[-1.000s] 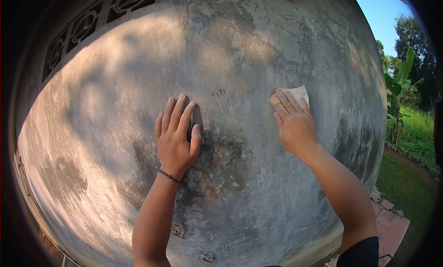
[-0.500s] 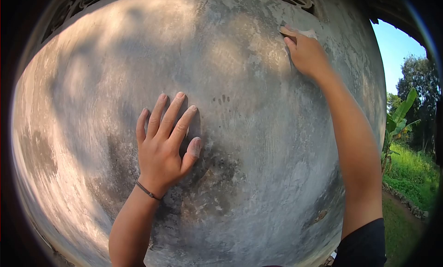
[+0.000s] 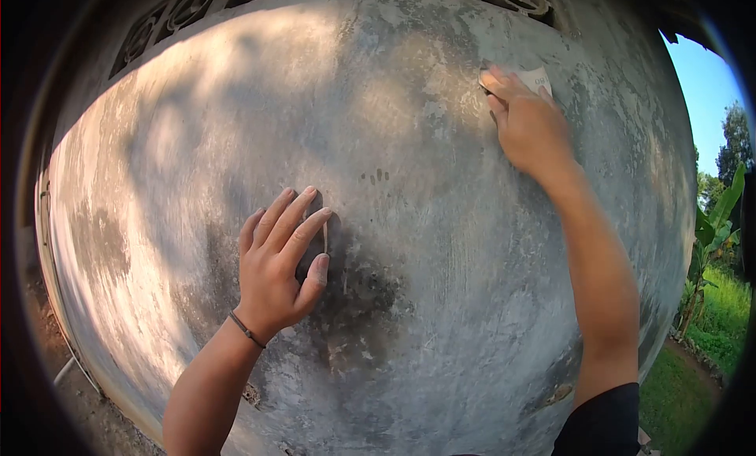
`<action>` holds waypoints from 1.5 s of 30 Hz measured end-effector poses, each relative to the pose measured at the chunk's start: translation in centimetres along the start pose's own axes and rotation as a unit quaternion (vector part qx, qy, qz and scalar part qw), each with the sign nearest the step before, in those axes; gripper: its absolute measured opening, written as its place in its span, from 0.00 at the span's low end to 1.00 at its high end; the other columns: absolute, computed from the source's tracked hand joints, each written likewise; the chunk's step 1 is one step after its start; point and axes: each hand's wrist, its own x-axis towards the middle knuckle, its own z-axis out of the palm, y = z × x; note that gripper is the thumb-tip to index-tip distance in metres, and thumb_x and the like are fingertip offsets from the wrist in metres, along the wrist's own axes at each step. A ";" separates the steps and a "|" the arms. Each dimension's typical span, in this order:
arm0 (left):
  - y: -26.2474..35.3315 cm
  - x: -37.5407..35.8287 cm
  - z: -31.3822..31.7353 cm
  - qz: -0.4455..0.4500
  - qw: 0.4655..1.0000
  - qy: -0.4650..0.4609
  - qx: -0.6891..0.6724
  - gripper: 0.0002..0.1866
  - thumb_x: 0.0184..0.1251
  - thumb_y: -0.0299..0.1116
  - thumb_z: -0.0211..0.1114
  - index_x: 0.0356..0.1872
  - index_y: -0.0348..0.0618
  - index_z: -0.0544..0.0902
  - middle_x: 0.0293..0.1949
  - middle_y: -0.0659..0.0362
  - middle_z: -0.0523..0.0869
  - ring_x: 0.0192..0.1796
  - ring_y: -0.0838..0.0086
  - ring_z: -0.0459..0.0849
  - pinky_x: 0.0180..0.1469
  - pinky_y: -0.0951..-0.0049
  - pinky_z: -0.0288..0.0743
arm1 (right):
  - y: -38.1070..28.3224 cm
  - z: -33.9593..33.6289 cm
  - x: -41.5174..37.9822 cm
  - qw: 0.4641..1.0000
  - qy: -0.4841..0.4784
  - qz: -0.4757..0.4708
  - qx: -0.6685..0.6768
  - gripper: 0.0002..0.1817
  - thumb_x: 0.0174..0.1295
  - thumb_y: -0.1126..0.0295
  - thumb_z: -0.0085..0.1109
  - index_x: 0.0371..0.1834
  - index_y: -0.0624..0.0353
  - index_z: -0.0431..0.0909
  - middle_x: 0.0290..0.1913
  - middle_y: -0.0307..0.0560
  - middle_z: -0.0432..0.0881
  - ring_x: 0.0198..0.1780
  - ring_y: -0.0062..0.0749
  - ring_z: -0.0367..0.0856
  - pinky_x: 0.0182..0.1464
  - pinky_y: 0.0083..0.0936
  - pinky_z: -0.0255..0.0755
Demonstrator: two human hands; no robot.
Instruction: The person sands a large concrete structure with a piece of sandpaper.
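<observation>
A grey, patchy plastered wall (image 3: pixel 441 243) fills most of the view. My left hand (image 3: pixel 279 259), with a dark band at its wrist, rests on the wall left of centre, fingers spread, and a thin pale edge shows beside the index finger. High on the right, my right hand (image 3: pixel 531 121) presses a whitish sheet, apparently sandpaper (image 3: pixel 539 79), against the wall. Printed marks show on the sheet's exposed corner. Part of it lies hidden beneath the fingers. Small dark finger-shaped marks (image 3: pixel 376 176) are on the wall between my hands.
Patterned vent openings (image 3: pixel 189 5) run along the top of the wall. At the right are a banana plant (image 3: pixel 718 220), grass (image 3: pixel 720 306) and a roof edge. A pale pipe (image 3: pixel 64 371) lies on the ground at the lower left.
The view has shifted, showing more vents and ground at the left. My right hand has flattened over the sheet, with more of the sheet showing. My left hand stays on the wall.
</observation>
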 end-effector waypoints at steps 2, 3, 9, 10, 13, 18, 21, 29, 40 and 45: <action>0.7 1.1 0.0 0.008 1.000 0.003 -0.030 0.23 0.60 0.41 0.56 0.56 0.47 0.79 0.65 0.55 0.74 0.69 0.60 0.68 0.69 0.56 0.54 | -0.4 -0.5 -3.6 1.000 0.013 -0.021 -0.007 0.20 0.71 0.61 0.41 0.65 0.44 0.70 0.69 0.37 0.69 0.70 0.34 0.65 0.70 0.44 0.57; 1.0 2.1 0.2 0.026 0.999 0.008 -0.025 0.22 0.60 0.40 0.57 0.56 0.47 0.78 0.64 0.55 0.74 0.68 0.60 0.69 0.68 0.56 0.55 | -0.4 -0.7 -3.6 1.000 -0.007 -0.011 -0.005 0.20 0.72 0.61 0.41 0.65 0.43 0.70 0.70 0.36 0.68 0.71 0.33 0.63 0.71 0.44 0.56; 3.7 3.9 -0.7 -0.002 0.998 0.066 0.024 0.22 0.60 0.38 0.58 0.56 0.48 0.78 0.63 0.55 0.75 0.68 0.59 0.69 0.68 0.58 0.55 | 0.7 -0.8 10.3 0.994 -0.056 0.069 0.060 0.21 0.72 0.60 0.41 0.67 0.44 0.69 0.72 0.35 0.63 0.73 0.34 0.60 0.72 0.45 0.52; 3.9 3.7 -1.0 -0.002 0.998 0.065 0.024 0.21 0.61 0.38 0.57 0.56 0.48 0.78 0.63 0.55 0.76 0.68 0.59 0.69 0.68 0.58 0.55 | 0.5 -0.7 10.7 0.995 -0.067 0.062 0.028 0.21 0.72 0.60 0.40 0.67 0.45 0.68 0.72 0.35 0.63 0.72 0.34 0.61 0.72 0.45 0.52; 3.5 3.8 -0.6 -0.009 0.998 0.062 0.016 0.21 0.61 0.37 0.57 0.56 0.47 0.79 0.62 0.55 0.76 0.67 0.59 0.70 0.67 0.59 0.56 | 0.2 -0.4 5.1 0.999 -0.021 -0.029 -0.012 0.22 0.73 0.60 0.39 0.66 0.49 0.68 0.72 0.35 0.63 0.73 0.34 0.60 0.72 0.46 0.52; 4.2 5.0 0.1 -0.046 0.997 0.065 -0.007 0.20 0.62 0.36 0.55 0.56 0.46 0.79 0.62 0.54 0.77 0.67 0.58 0.70 0.66 0.59 0.57 | 0.1 0.0 -2.1 0.999 -0.014 -0.023 0.020 0.21 0.72 0.60 0.41 0.66 0.45 0.69 0.72 0.33 0.64 0.73 0.33 0.60 0.73 0.44 0.51; 6.0 4.8 -1.5 -0.029 0.998 0.062 0.012 0.20 0.61 0.36 0.55 0.55 0.46 0.79 0.62 0.54 0.77 0.66 0.59 0.71 0.66 0.59 0.58 | 0.3 -0.3 6.8 0.998 -0.049 0.027 0.024 0.22 0.73 0.60 0.38 0.69 0.42 0.65 0.74 0.32 0.61 0.74 0.32 0.57 0.74 0.46 0.49; 5.7 3.9 -5.3 0.005 0.997 0.028 0.066 0.19 0.59 0.37 0.59 0.53 0.48 0.79 0.60 0.56 0.78 0.65 0.61 0.72 0.64 0.58 0.59 | 0.4 -0.4 1.5 0.998 -0.044 0.008 0.034 0.23 0.72 0.63 0.39 0.70 0.45 0.64 0.74 0.33 0.60 0.75 0.32 0.55 0.75 0.44 0.46; -3.3 6.3 2.4 -0.018 0.990 0.135 0.025 0.28 0.66 0.45 0.50 0.67 0.51 0.69 0.71 0.56 0.65 0.74 0.60 0.59 0.72 0.55 0.44 | -2.1 -0.8 13.0 0.992 -0.082 0.091 0.015 0.22 0.73 0.59 0.36 0.68 0.47 0.65 0.73 0.35 0.61 0.74 0.36 0.57 0.74 0.46 0.50; -3.5 6.4 2.9 -0.049 0.993 0.099 0.035 0.27 0.65 0.44 0.52 0.65 0.51 0.72 0.69 0.58 0.68 0.73 0.63 0.61 0.72 0.56 0.45 | -4.3 0.1 6.3 0.994 -0.056 0.083 0.054 0.22 0.73 0.58 0.37 0.68 0.46 0.66 0.72 0.36 0.63 0.74 0.36 0.58 0.73 0.46 0.52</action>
